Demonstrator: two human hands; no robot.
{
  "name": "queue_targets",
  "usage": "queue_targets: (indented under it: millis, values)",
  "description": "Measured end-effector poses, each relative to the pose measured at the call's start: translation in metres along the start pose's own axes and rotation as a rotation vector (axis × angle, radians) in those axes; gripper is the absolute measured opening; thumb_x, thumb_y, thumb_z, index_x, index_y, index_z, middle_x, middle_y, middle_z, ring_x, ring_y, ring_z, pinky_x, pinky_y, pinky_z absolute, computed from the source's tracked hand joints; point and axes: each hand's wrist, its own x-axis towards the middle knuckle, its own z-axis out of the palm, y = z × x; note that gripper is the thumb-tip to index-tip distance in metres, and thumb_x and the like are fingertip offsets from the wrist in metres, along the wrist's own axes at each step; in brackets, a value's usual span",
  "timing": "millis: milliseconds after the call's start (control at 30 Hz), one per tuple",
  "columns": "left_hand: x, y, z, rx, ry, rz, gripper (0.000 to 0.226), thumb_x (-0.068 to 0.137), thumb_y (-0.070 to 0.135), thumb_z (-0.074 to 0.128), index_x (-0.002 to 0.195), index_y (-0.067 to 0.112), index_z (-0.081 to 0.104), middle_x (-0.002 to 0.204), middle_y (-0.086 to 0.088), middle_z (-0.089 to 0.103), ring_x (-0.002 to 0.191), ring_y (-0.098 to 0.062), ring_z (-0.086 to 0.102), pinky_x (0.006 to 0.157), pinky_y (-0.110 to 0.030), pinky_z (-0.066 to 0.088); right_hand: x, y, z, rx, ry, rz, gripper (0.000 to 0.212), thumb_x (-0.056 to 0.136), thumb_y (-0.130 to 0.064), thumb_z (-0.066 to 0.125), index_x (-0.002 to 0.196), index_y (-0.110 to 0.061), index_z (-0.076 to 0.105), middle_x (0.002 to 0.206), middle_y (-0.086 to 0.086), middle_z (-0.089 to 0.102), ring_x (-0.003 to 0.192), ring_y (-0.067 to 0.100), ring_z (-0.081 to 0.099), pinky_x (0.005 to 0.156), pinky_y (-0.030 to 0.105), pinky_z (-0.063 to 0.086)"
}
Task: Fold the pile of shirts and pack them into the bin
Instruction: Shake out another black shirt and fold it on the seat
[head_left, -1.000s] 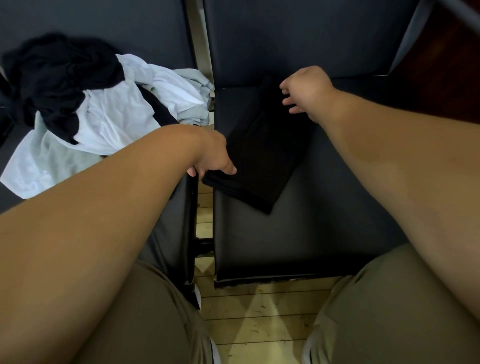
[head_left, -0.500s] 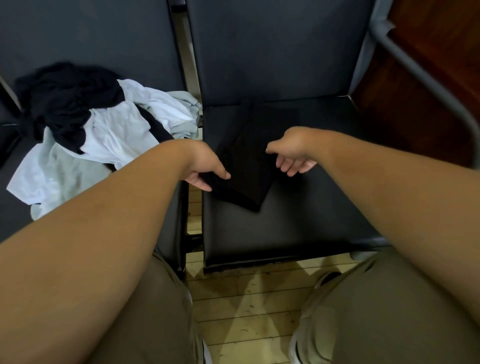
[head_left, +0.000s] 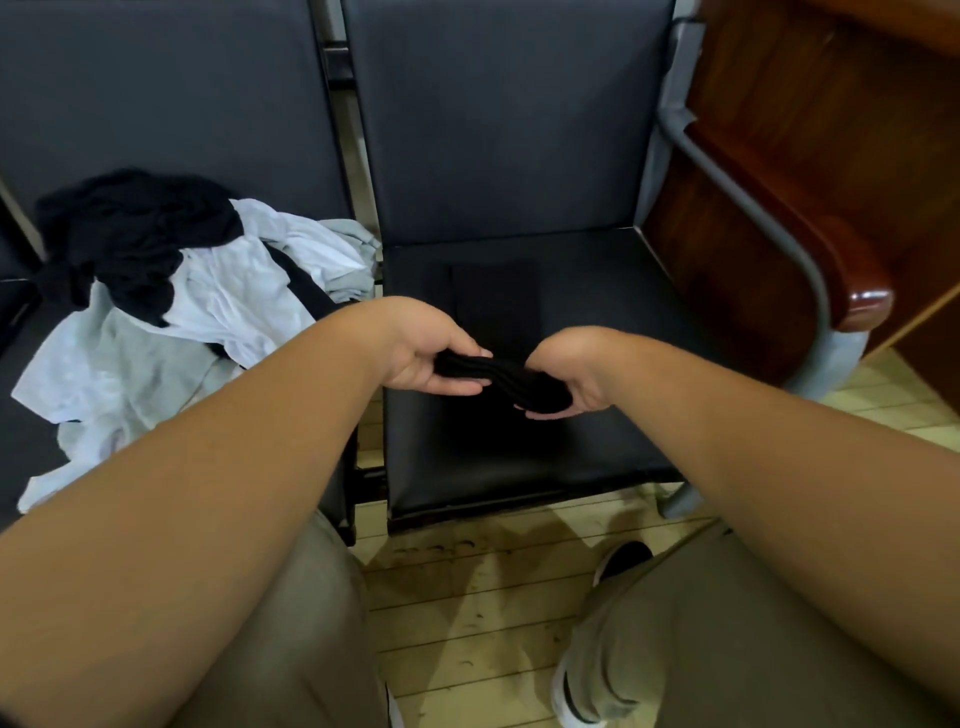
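A person sits facing a black padded chair seat (head_left: 597, 457), and both hands meet above its middle. The left hand (head_left: 423, 353) and the right hand (head_left: 579, 382) hold a folded black fabric shirt (head_left: 511, 376) between them. Each grip is narrow and closed on the cloth: the left pinches one end with thumb over fingers, and the right curls around the other end with the palm turned up. The stacked fold edges of the shirt show as ridges between the two hands. Beyond the hands, toward the back of the seat, lies a darker rectangular patch (head_left: 493, 301); whether it belongs to the same shirt cannot be told. The front strip of the seat and its right half are bare padding. On the neighbouring dark seat to the left of the seat, a loose pile of black, white and pale grey shirts (head_left: 182, 291) spreads out, its right fringe reaching the gap between the two chairs. To the right of the seat a grey metal tube frame (head_left: 753, 223) bends downward, just beside a glossy brown wooden panel (head_left: 779, 156) with a rounded corner. In front of the seat's front edge, pale wooden floorboards (head_left: 483, 597) show between the person's knees in olive trousers (head_left: 727, 623). A black and white shoe (head_left: 621, 558) rests on those boards.
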Motion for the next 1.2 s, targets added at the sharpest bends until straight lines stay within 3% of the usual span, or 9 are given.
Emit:
queue_targets:
  millis: [100,200,333,467,633,700,833,1033,1200]
  values:
    - [-0.020,0.004,0.007,0.077,0.033,0.020,0.004,0.100,0.014,0.070,0.104,0.013,0.072,0.082,-0.005,0.077,0.066,-0.012,0.076,0.061,-0.027,0.065,-0.016,0.002,-0.008,0.062,0.072,-0.052,0.012,0.103,-0.008,0.058,0.100,-0.005,0.069,0.095,0.009,0.071,0.074,0.015,0.071,0.054,0.025,0.061]
    - [-0.036,0.010,0.006,0.059,0.017,0.086,0.021,0.098,0.021,0.074,0.118,0.027,0.073,0.091,0.002,0.075,0.060,-0.007,0.073,0.058,-0.024,0.062,-0.035,-0.001,-0.020,0.073,0.035,-0.047,0.016,0.104,-0.017,0.058,0.105,-0.009,0.072,0.074,0.004,0.071,0.058,0.010,0.067,0.052,0.020,0.059]
    - [-0.048,0.017,-0.005,-0.046,-0.042,0.076,0.013,0.099,0.031,0.071,0.106,0.021,0.074,0.076,0.003,0.070,0.060,-0.004,0.070,0.054,-0.022,0.060,-0.049,-0.010,-0.043,0.276,-0.076,-0.076,0.022,0.108,-0.025,0.051,0.103,-0.010,0.066,0.066,0.001,0.064,0.052,0.008,0.063,0.048,0.020,0.054]
    - [-0.037,0.021,-0.020,-0.172,-0.073,0.041,0.031,0.100,0.044,0.066,0.100,0.013,0.071,0.084,0.005,0.073,0.064,-0.004,0.069,0.053,-0.021,0.058,-0.043,-0.019,-0.057,0.602,-0.164,-0.122,0.028,0.109,-0.017,0.041,0.121,-0.003,0.063,0.083,0.009,0.072,0.068,0.015,0.074,0.057,0.028,0.061]
    - [-0.019,0.026,-0.029,-0.302,-0.071,0.108,0.084,0.076,0.073,0.079,0.139,0.027,0.048,0.105,-0.002,0.072,0.081,-0.012,0.072,0.057,-0.022,0.060,-0.026,-0.032,-0.055,0.791,-0.141,-0.179,0.039,0.097,0.012,0.027,0.126,0.001,0.051,0.117,0.024,0.069,0.093,0.030,0.080,0.074,0.043,0.067]
    - [-0.011,0.029,-0.032,-0.248,-0.079,0.153,0.075,0.075,0.064,0.085,0.134,0.034,0.051,0.103,-0.001,0.071,0.084,-0.010,0.071,0.057,-0.019,0.059,-0.016,-0.040,-0.052,0.667,-0.094,-0.209,0.030,0.101,0.008,0.037,0.126,-0.002,0.051,0.120,0.020,0.069,0.094,0.026,0.080,0.078,0.041,0.066]
    - [0.016,0.028,-0.028,-0.024,0.064,0.109,0.010,0.100,0.024,0.071,0.105,0.016,0.069,0.080,0.008,0.070,0.053,-0.001,0.060,0.050,-0.015,0.055,0.011,-0.050,-0.047,0.215,0.079,-0.227,0.012,0.102,-0.015,0.064,0.114,-0.014,0.065,0.097,-0.002,0.068,0.076,0.010,0.073,0.070,0.033,0.062]
    - [0.049,0.031,-0.025,0.058,0.330,0.162,0.024,0.102,0.025,0.067,0.081,0.020,0.058,0.048,0.013,0.054,0.036,-0.001,0.045,0.044,-0.017,0.051,0.050,-0.060,-0.045,-0.052,0.321,-0.245,0.012,0.097,-0.027,0.073,0.099,-0.017,0.065,0.091,-0.003,0.059,0.070,0.010,0.055,0.063,0.032,0.054]
    - [0.073,0.029,-0.027,0.150,0.409,0.137,0.023,0.101,0.028,0.069,0.083,0.020,0.058,0.049,0.009,0.053,0.038,-0.002,0.045,0.043,-0.016,0.048,0.075,-0.063,-0.047,-0.170,0.319,-0.215,0.029,0.098,-0.029,0.072,0.121,-0.014,0.065,0.104,0.000,0.064,0.085,0.014,0.062,0.065,0.034,0.054]
